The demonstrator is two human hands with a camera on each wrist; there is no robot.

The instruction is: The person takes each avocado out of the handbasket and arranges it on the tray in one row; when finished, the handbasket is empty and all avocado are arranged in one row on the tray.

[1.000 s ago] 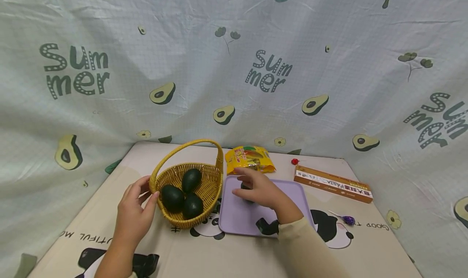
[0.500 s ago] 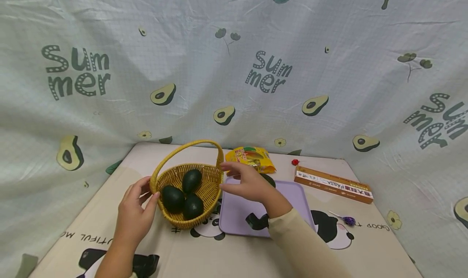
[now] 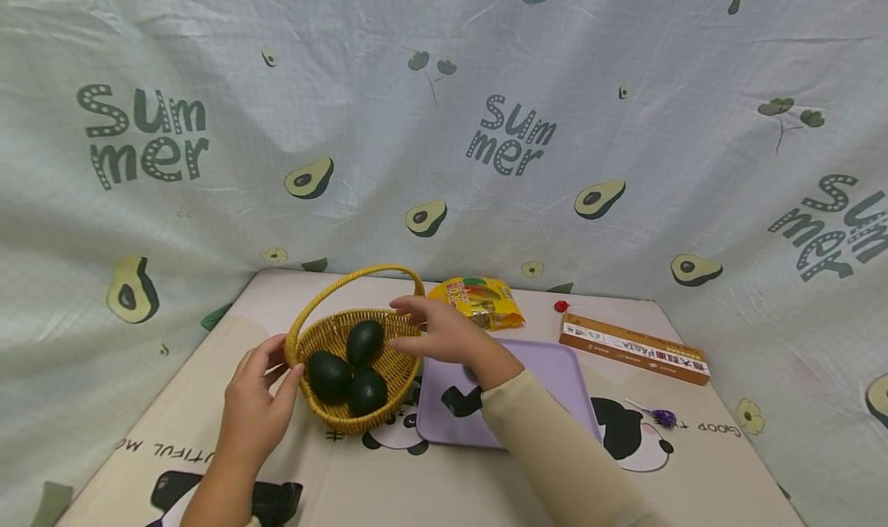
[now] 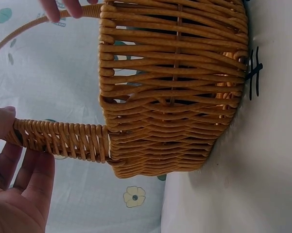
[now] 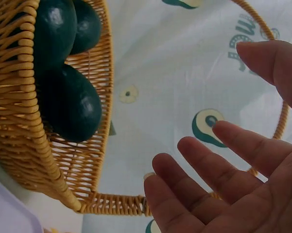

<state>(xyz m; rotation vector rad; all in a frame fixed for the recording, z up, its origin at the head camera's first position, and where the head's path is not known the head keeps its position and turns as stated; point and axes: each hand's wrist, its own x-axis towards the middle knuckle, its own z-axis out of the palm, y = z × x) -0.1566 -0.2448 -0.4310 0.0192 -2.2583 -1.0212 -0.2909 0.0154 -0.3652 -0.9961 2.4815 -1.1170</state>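
Three dark avocados (image 3: 350,369) lie together in the wicker basket (image 3: 388,340), which stands on the tabletop (image 3: 430,488) left of the purple tray (image 3: 548,373); no fruit shows on the bare part of the tray, so the gathering looks about finished, though the arm hides a part of it. The left hand (image 3: 255,404) steadies the basket at its near-left rim, thumb and fingers against the weave where the handle joins. The right hand (image 3: 440,333) hangs over the right rim, its grip released, fingers spread and holding nothing.
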